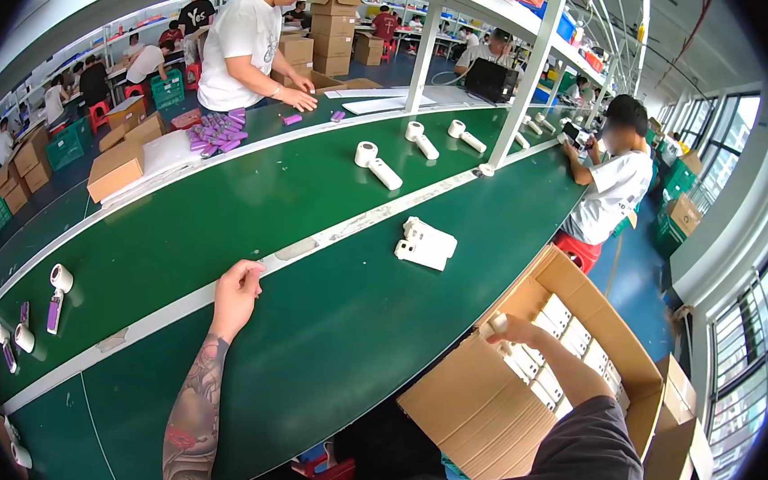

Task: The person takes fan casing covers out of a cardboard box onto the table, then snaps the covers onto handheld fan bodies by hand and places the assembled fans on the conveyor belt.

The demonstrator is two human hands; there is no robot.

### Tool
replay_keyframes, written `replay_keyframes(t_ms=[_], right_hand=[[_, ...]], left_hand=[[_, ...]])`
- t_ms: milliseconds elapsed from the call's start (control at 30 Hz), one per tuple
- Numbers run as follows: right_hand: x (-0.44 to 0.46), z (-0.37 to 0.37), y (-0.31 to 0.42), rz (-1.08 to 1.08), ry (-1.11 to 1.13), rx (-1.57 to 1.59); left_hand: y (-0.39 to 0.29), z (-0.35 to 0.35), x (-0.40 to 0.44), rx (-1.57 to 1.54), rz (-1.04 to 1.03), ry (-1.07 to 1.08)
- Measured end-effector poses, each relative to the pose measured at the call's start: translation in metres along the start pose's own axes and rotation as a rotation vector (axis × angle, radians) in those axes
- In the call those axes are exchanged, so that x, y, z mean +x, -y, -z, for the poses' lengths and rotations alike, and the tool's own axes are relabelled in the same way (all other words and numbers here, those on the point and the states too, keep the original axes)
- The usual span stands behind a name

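My left hand (237,296), on a tattooed forearm, is over the pale rail of the green work surface. Its fingers are curled together, and I see nothing in them. Inside the open cardboard box (465,409) at the right, my right hand (517,330) grips a white handheld device (496,322), of which only a rounded end shows. Rows of white device bodies (554,317) fill the box. A small cluster of white device bodies (425,243) lies on the near green surface, between my hands and farther out.
White devices with round heads (378,166) lie along the green belt (262,185) beyond the rail. Purple battery-like pieces (218,130) are heaped at its far edge, near a person in white (237,48). Another person (612,186) sits at the right. A white post (527,80) rises from the rail.
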State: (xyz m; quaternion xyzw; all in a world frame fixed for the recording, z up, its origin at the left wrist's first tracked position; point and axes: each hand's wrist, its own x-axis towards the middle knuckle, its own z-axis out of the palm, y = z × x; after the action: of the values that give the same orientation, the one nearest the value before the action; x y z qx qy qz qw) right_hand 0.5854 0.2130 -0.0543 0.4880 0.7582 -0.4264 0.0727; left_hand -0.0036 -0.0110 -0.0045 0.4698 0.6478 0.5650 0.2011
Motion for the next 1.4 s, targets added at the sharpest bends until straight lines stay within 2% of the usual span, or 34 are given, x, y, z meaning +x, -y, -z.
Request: replay_keyframes(t_ms=[100,133,333,433,767,967,1100,1267,1400], right_hand=[[0.000,-0.002,-0.040,0.836,0.018,0.195],[-0.001,-0.006,-0.039,0.834,0.019,0.200],[-0.004,-0.014,-0.026,0.208,0.121,0.354],[-0.005,-0.026,0.014,-0.101,0.173,0.435],[-0.015,-0.035,0.044,-0.123,0.096,0.158],[-0.025,-0.045,0.056,-0.107,-0.030,0.186],[-0.001,-0.032,0.021,-0.079,0.217,0.301],[-0.009,-0.024,0.025,-0.240,0.172,0.394],[-0.011,-0.023,0.027,-0.225,0.206,0.441]], left_hand=[[-0.001,-0.002,-0.001,-0.025,0.004,-0.017],[-0.002,-0.001,-0.001,-0.022,0.008,-0.013],[-0.007,-0.001,-0.001,0.003,0.011,0.006],[-0.008,0.000,-0.003,0.004,0.024,-0.008],[-0.005,0.000,-0.001,0.020,-0.005,-0.008],[-0.007,0.000,-0.001,0.033,0.007,-0.004],[-0.004,0.000,0.000,0.029,-0.003,-0.003],[-0.006,-0.001,-0.001,0.024,-0.004,-0.008],[-0.005,-0.001,0.000,0.026,0.008,-0.007]])
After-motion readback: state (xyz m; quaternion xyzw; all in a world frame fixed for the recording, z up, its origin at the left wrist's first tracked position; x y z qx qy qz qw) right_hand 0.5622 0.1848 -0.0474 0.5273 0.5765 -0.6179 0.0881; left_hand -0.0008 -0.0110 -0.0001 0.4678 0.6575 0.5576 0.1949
